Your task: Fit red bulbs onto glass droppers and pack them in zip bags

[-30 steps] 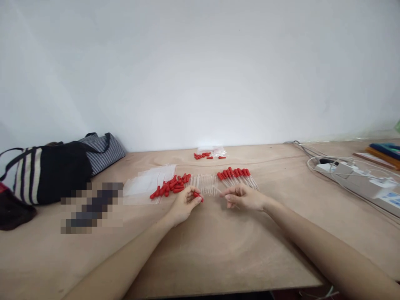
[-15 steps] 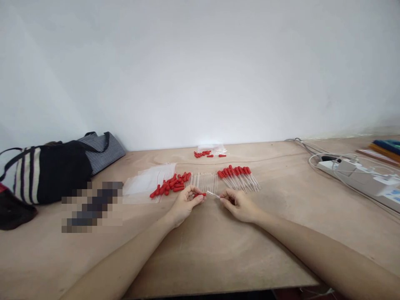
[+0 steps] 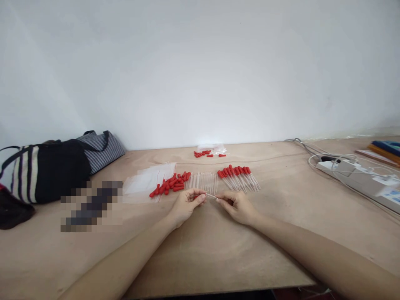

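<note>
red bulb (image 3: 196, 197), nearly hidden, is pinched by the left hand (image 3: 186, 205), clear tube (image 3: 210, 196) by right hand (image 3: 236, 206).

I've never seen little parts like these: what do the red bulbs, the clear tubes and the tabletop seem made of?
Red bulbs: probably rubber or soft plastic, smooth and evenly coloured.
Clear tubes: glass or clear plastic, see-through and shiny; which, I can't tell.
Tabletop: apparently wood, perhaps plywood, matt, with swirling grain showing.
</note>
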`<state>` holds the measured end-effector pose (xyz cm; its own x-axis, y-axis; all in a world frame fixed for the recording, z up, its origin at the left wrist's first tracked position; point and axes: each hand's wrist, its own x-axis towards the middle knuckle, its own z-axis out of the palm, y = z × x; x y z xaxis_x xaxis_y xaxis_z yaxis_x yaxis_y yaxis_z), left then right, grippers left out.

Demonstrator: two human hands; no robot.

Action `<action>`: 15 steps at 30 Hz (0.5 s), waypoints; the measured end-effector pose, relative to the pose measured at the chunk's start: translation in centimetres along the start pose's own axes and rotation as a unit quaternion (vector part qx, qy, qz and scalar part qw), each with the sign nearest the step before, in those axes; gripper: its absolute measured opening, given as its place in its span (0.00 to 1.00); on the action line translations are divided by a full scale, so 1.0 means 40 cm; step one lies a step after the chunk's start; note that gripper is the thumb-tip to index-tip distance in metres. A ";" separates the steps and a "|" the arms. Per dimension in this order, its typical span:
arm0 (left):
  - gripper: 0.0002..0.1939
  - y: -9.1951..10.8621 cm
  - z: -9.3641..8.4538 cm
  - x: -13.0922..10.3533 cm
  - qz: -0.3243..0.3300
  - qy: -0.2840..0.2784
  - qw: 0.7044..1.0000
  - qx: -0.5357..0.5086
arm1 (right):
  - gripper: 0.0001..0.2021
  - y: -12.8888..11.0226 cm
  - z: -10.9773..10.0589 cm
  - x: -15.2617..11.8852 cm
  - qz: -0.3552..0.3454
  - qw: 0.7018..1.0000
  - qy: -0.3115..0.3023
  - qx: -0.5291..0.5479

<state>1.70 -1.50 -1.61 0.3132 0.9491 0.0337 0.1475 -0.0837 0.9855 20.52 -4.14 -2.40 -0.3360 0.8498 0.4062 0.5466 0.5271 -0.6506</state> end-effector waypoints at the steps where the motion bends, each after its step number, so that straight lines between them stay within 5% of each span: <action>1: 0.15 -0.001 0.000 0.000 0.001 0.000 1.000 0.003 | 0.11 -0.001 0.000 0.000 -0.010 1.000 0.002 -0.007; 15: 0.12 -0.007 0.013 -0.007 0.008 0.011 1.000 0.007 | 0.19 0.029 -0.028 0.013 -0.144 0.956 -0.012 -0.256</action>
<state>2.06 -1.89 -1.97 0.2953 0.9540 0.0522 0.1557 -0.1020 0.9825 21.84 -3.07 -2.21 -0.5434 0.6729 0.5019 0.7308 0.6734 -0.1116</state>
